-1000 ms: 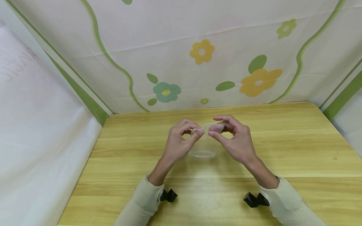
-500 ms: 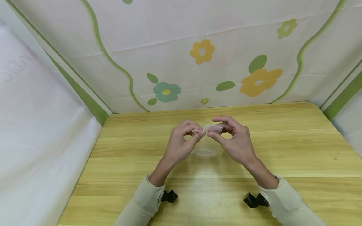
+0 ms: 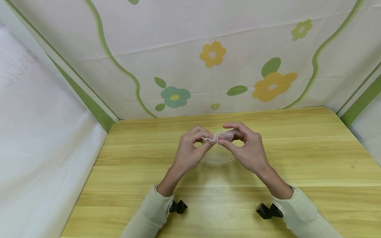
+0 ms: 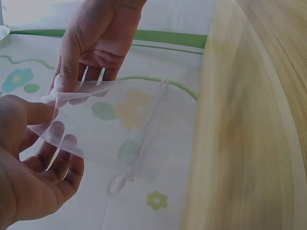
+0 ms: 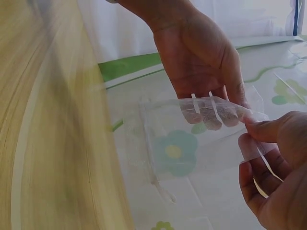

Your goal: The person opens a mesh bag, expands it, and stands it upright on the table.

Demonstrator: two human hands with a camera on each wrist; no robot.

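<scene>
A sheer white mesh drawstring bag (image 3: pixel 224 136) hangs between both hands above the table, its upper edge bent between the thumbs. My left hand (image 3: pixel 190 150) pinches its left part with thumb and fingers. Close beside, my right hand (image 3: pixel 250 148) pinches the right part, index finger raised. In the left wrist view, the mesh bag (image 4: pixel 96 124) stretches down from the fingers towards a cord-like lower edge with a small loop (image 4: pixel 116 186). In the right wrist view, fingers show through the thin mesh (image 5: pixel 211 117).
A wood-grain table (image 3: pixel 134 191) lies under the hands. Behind it hangs a white curtain (image 3: pixel 178 39) with printed flowers, and another white cloth (image 3: pixel 44 132) at the left. Black wrist mounts (image 3: pixel 178 207) stick out from the beige sleeves (image 3: pixel 151 211).
The left thumb and fingers have shifted slightly right, closer to the right hand. The bag's top edge has dropped a little and now bends between the thumbs.
</scene>
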